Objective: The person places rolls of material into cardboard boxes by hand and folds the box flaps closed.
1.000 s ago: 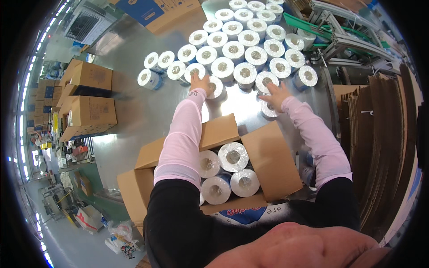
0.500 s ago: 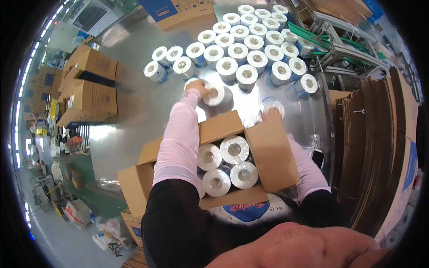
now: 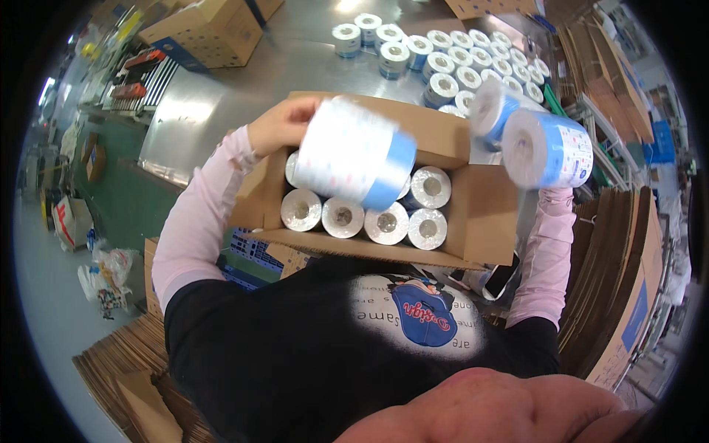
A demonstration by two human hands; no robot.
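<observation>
My left hand (image 3: 284, 122) is closed on a plastic-wrapped paper roll (image 3: 347, 151), white with a blue band, tilted above an open cardboard box (image 3: 487, 214). That roll is blurred by motion and hides part of the box. At the box's right, my right hand (image 3: 557, 195) is mostly hidden behind a raised wrapped roll (image 3: 546, 150), which it appears to hold. A second blurred roll (image 3: 493, 111) is beside that one, and its contact with the hand is hidden. Inside the box several rolls (image 3: 343, 216) stand on end, cores facing up.
Many more wrapped rolls (image 3: 441, 87) stand on the metal table (image 3: 210, 118) beyond the box. A closed-sided carton (image 3: 207, 33) is at the far left. Flattened cardboard (image 3: 613, 258) is stacked at the right, near a metal frame with green parts (image 3: 591, 133).
Both hands have come back from the table toward the box, lifting rolls. The left one now holds a roll over the box, the right one beside it. The view has shifted.
</observation>
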